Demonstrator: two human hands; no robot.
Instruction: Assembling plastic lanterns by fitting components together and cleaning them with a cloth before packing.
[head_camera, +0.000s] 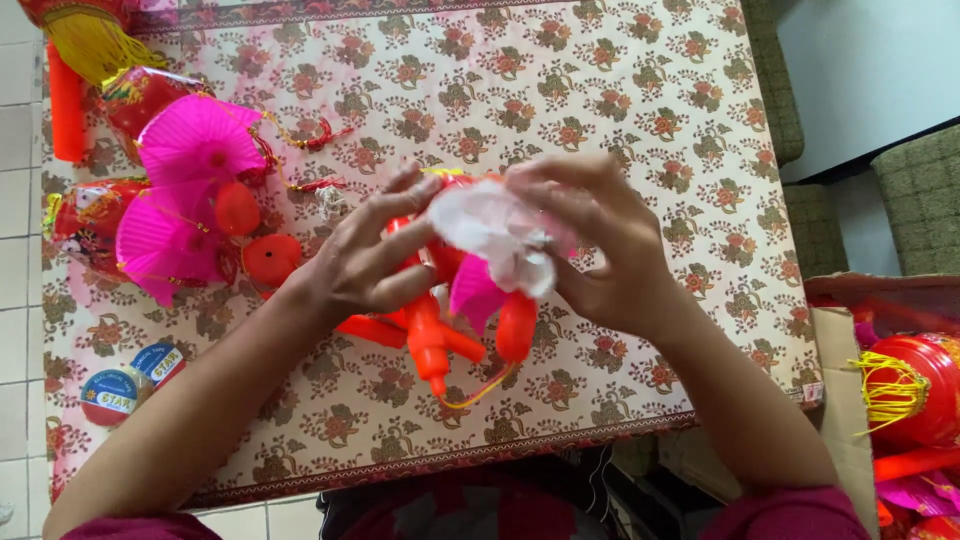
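Over the middle of a table spread with a floral-patterned tablecloth (620, 110), both hands work on a small paper lantern (470, 275) with orange-red plastic fittings and a pink pleated body, held just above the cloth. The left hand (375, 255) wraps around the lantern's left side, fingers curled and gripping the orange frame, while the right hand (600, 245) pinches a pale, blurred wad of pleated paper (500, 235) at the top between thumb and fingertips. By the look of it, the step in hand is spreading or seating the paper pleats on the frame; the next move would seem to call for a steady hold on the left and a light, even pull on the right, since thin paper of this kind tears easily. The lantern's orange handle (430, 345) points down toward the person, so its long axis runs roughly away-to-near, tilted a little to the left at the far end. At the table's left lie finished pink lanterns (190, 190), two round rolls of tape (130, 380), and a red stick (66, 105); a cardboard box (845, 380) of red lanterns stands at the right.
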